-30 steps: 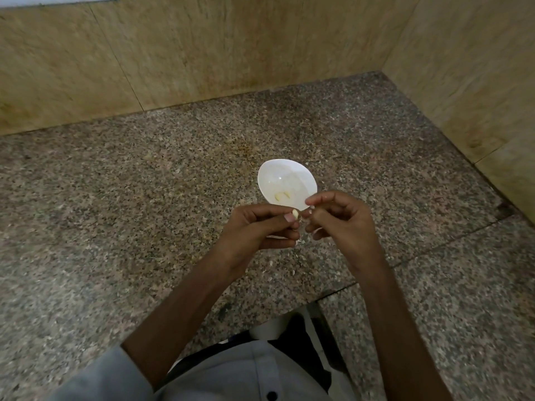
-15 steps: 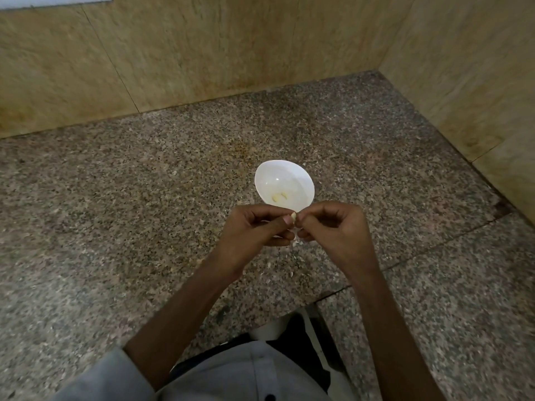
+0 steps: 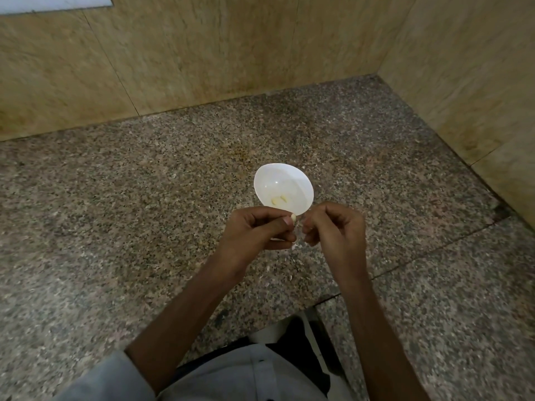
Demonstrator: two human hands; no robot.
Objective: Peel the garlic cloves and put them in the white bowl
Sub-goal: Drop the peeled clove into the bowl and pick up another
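Observation:
A white bowl (image 3: 282,180) stands on the speckled granite counter, with two peeled garlic cloves (image 3: 279,200) lying in it. Just in front of the bowl, my left hand (image 3: 256,233) pinches a pale garlic clove (image 3: 293,217) between thumb and forefinger. My right hand (image 3: 335,230) sits close beside it, fingers curled, its fingertips pinched together a little to the right of the clove. Whether they hold a scrap of skin is too small to tell. Both hands cover the bowl's near rim.
Beige stone walls close the counter at the back and on the right, forming a corner (image 3: 379,73). Small flakes of garlic skin (image 3: 289,273) lie scattered on the granite below my hands. The counter's front edge (image 3: 327,299) steps near my body.
My hands were touching at the clove half a second ago. Now the right hand has drawn slightly right, leaving a small gap from the clove in my left hand.

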